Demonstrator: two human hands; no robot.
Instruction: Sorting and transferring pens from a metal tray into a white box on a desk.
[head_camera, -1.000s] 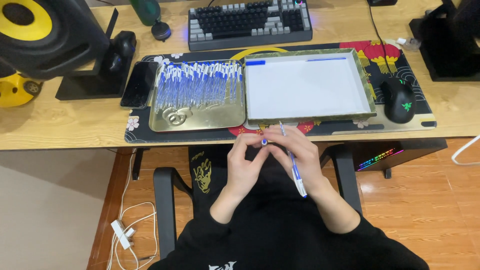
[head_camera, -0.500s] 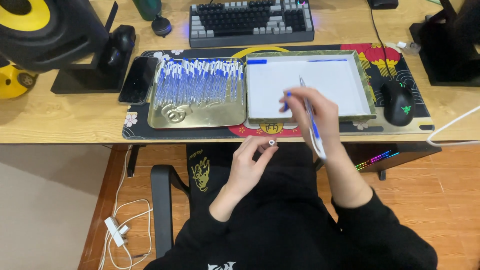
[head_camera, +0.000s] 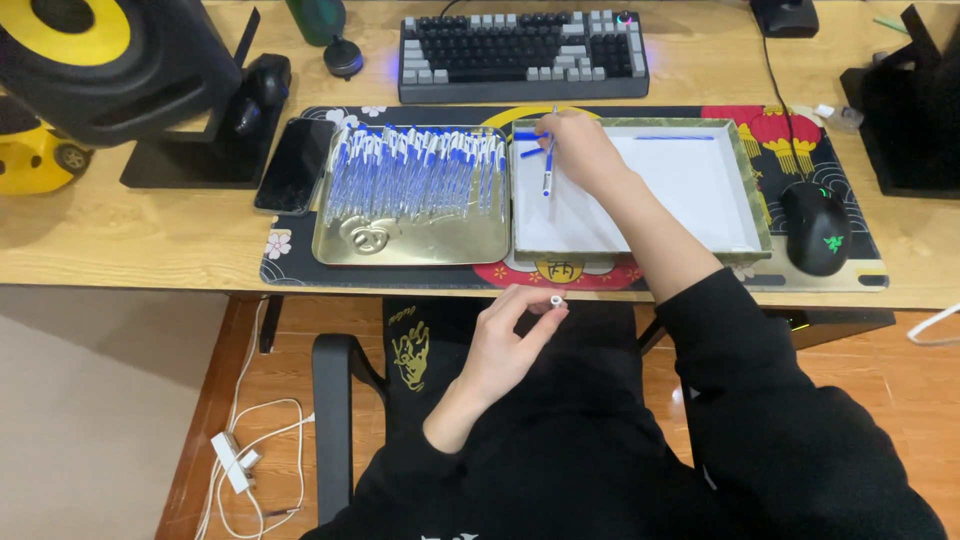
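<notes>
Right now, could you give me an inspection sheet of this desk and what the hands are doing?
Surface: wooden desk with a patterned mat.
Job's things: gold tray full of blue pens; white tray holding a few pens.
Clutter: phone, keyboard, mouse, speaker.
Grips: right hand holds a blue pen over the white tray; left hand pinches a small white cap.
Cables: white cord on the floor.
Surroundings: chair, wood floor.

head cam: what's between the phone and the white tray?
The gold metal tray, holding a row of blue-and-white pens, lies between the phone and the white tray in the head view.
</notes>
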